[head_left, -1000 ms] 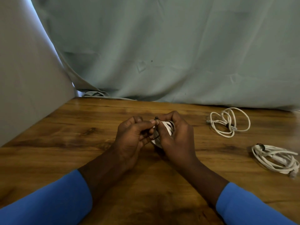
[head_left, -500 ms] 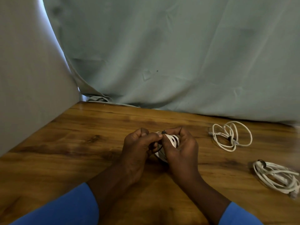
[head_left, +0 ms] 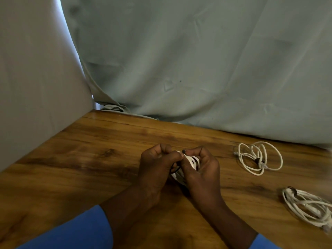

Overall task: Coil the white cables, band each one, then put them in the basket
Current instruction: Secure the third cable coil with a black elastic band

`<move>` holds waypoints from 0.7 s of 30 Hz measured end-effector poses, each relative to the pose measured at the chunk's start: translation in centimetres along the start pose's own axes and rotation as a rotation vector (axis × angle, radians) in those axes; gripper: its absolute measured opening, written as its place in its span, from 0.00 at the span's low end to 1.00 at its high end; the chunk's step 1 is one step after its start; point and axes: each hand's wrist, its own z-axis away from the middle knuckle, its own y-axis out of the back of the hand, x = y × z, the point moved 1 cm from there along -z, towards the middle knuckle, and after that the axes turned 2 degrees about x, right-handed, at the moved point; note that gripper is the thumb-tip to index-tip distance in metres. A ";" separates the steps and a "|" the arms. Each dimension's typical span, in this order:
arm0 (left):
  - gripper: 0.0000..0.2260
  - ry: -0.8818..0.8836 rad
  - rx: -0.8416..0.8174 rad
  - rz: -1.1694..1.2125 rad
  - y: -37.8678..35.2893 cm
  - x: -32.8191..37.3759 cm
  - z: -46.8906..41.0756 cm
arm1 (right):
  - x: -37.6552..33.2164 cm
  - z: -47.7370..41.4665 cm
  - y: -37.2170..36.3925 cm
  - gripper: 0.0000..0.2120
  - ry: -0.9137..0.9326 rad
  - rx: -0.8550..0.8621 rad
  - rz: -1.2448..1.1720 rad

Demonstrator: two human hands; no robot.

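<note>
I read no text, label, brand, number or sign here: the white cables (head_left: 192,161), table (head_left: 89,159), cloth backdrop (head_left: 197,60) and blue sleeves (head_left: 80,230) are all unmarked.

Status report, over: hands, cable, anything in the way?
Left hand, right hand both grip white coil, black band between them. Far coil, near coil lie banded, right side. Nothing in the way.

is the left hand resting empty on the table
No, the left hand and the right hand both grip the white cable coil between them.
</note>
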 end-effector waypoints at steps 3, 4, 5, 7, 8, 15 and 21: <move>0.07 -0.071 -0.014 -0.090 0.3 0.7 -0.3 | 0.3 -0.2 0.1 0.06 -0.003 -0.074 0.012; 0.06 -0.118 -0.031 -0.123 0.4 0.8 -0.4 | 0.3 -0.3 0.1 0.04 -0.014 -0.100 -0.015; 0.04 -0.155 -0.046 -0.150 0.5 1.0 -0.4 | 0.2 -0.3 0.1 0.03 -0.031 -0.117 -0.064; 0.03 -0.208 -0.063 -0.194 0.7 1.0 -0.4 | 0.3 -0.3 0.2 0.09 -0.086 -0.123 -0.193; 0.03 -0.234 -0.061 -0.222 0.8 1.0 -0.4 | 0.3 -0.3 0.2 0.10 -0.114 -0.120 -0.255; 0.03 -0.417 0.031 -0.460 0.4 0.6 0.2 | 0.2 -0.1 0.2 0.07 -0.069 -0.097 -0.163; 0.03 -0.247 -0.008 -0.406 1.1 1.1 -0.8 | -1.1 -0.1 0.4 0.14 0.120 -0.212 0.052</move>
